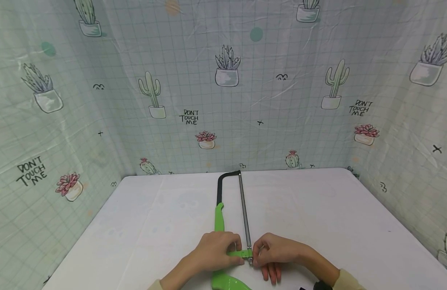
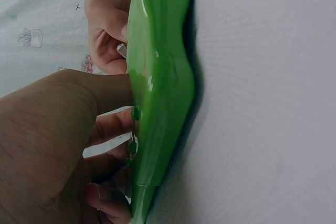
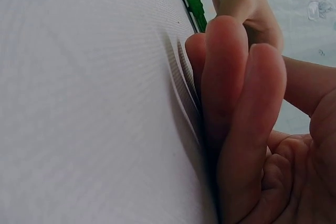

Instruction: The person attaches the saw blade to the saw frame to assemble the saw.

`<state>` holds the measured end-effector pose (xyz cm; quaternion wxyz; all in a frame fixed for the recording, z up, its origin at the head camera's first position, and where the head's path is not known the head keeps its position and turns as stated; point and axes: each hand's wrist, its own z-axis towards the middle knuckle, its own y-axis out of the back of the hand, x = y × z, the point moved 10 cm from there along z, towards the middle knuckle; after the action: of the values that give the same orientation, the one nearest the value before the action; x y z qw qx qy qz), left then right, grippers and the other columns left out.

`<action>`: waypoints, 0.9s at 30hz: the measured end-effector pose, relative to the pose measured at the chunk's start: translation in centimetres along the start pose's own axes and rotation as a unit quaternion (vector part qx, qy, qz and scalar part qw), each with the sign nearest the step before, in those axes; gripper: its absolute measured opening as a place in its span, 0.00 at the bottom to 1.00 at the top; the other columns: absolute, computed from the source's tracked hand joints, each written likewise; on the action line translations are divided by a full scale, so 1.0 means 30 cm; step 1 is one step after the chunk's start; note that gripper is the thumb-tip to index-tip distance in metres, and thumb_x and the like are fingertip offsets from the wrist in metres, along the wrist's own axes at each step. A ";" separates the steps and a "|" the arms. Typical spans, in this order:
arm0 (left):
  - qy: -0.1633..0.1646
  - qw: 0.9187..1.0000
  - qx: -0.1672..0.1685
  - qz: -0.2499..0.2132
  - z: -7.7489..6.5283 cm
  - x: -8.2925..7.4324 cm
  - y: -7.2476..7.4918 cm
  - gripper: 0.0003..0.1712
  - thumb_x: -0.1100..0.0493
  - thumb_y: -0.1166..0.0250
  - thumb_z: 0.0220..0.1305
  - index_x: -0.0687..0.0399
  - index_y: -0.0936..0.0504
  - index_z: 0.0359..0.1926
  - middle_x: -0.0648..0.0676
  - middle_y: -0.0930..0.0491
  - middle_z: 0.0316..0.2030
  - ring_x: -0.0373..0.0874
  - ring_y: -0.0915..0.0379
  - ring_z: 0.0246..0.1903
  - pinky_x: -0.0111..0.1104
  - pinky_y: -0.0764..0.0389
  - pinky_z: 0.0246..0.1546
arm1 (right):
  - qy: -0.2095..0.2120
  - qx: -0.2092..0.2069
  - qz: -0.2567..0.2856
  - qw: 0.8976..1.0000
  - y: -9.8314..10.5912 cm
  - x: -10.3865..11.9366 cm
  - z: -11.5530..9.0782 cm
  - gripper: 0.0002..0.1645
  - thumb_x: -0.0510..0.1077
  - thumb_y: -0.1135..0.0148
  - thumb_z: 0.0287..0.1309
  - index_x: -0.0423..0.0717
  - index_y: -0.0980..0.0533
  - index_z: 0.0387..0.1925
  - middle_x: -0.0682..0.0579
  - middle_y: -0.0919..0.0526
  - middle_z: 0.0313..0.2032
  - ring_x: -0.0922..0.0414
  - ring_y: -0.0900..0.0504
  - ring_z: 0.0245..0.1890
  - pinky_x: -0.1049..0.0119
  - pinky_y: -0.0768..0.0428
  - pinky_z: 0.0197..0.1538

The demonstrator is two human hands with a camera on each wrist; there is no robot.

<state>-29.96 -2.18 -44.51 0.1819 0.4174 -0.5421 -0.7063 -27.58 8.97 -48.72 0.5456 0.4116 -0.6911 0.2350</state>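
A hacksaw with a green frame point(image 1: 219, 219), black front bow point(image 1: 220, 189) and grey blade point(image 1: 244, 213) lies on the white table, its bow pointing away from me. My left hand point(image 1: 216, 251) holds the frame just ahead of the green handle point(image 2: 163, 77), fingers and thumb round the green crosspiece point(image 1: 241, 253). At the blade's near end, my right hand point(image 1: 278, 249) pinches the small metal tension nut point(image 1: 250, 262) between thumb and forefinger. Its other fingers point(image 3: 252, 108) rest low against the table. The palm side of the left hand is partly hidden.
The white tabletop point(image 1: 165, 213) spreads round the saw on all sides. A hanging cloth point(image 1: 259, 100) printed with cacti and succulents encloses the table at the back and both sides. A black object point(image 1: 322, 285) shows by the right sleeve.
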 end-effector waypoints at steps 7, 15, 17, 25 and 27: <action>0.000 1.000 0.001 0.000 0.001 0.005 -0.004 0.14 0.36 0.26 0.55 0.33 0.17 0.35 0.33 0.28 0.24 0.29 0.34 0.25 0.28 0.34 0.26 | -0.001 -0.005 -0.001 1.000 -0.001 0.006 0.000 0.06 0.44 0.38 0.65 0.45 0.22 0.36 0.55 0.15 0.18 0.66 0.19 0.13 0.72 0.23 0.18; -0.001 1.000 0.000 -0.002 0.001 0.009 -0.007 0.14 0.36 0.26 0.56 0.33 0.18 0.34 0.33 0.28 0.24 0.29 0.34 0.25 0.28 0.34 0.27 | 0.001 -0.025 0.000 1.000 -0.003 0.017 0.001 0.15 0.50 0.35 0.67 0.42 0.23 0.32 0.56 0.16 0.16 0.65 0.20 0.12 0.72 0.25 0.16; -0.002 1.000 -0.001 -0.001 0.001 0.009 -0.007 0.14 0.36 0.26 0.56 0.33 0.18 0.34 0.33 0.28 0.24 0.29 0.34 0.26 0.28 0.34 0.27 | 0.000 -0.032 0.001 0.999 -0.003 0.016 0.002 0.15 0.50 0.35 0.67 0.42 0.23 0.31 0.55 0.16 0.16 0.65 0.20 0.11 0.72 0.25 0.15; -0.003 1.000 -0.001 0.000 0.003 0.009 -0.006 0.13 0.36 0.26 0.56 0.33 0.18 0.34 0.33 0.28 0.23 0.29 0.35 0.25 0.28 0.34 0.27 | -0.001 -0.037 0.005 0.999 -0.001 0.009 0.007 0.14 0.49 0.35 0.66 0.42 0.23 0.31 0.56 0.16 0.15 0.65 0.20 0.11 0.72 0.25 0.15; -0.002 1.000 -0.001 0.000 0.003 0.009 -0.005 0.13 0.36 0.26 0.56 0.33 0.18 0.34 0.33 0.28 0.23 0.29 0.35 0.25 0.28 0.34 0.27 | 0.000 -0.035 0.005 0.999 0.000 0.009 0.007 0.13 0.48 0.35 0.67 0.42 0.23 0.32 0.56 0.16 0.15 0.65 0.20 0.11 0.72 0.25 0.15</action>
<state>-30.16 -2.25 -44.73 0.1806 0.4157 -0.5417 -0.7079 -27.72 8.70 -48.52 0.5579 0.3889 -0.7013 0.2137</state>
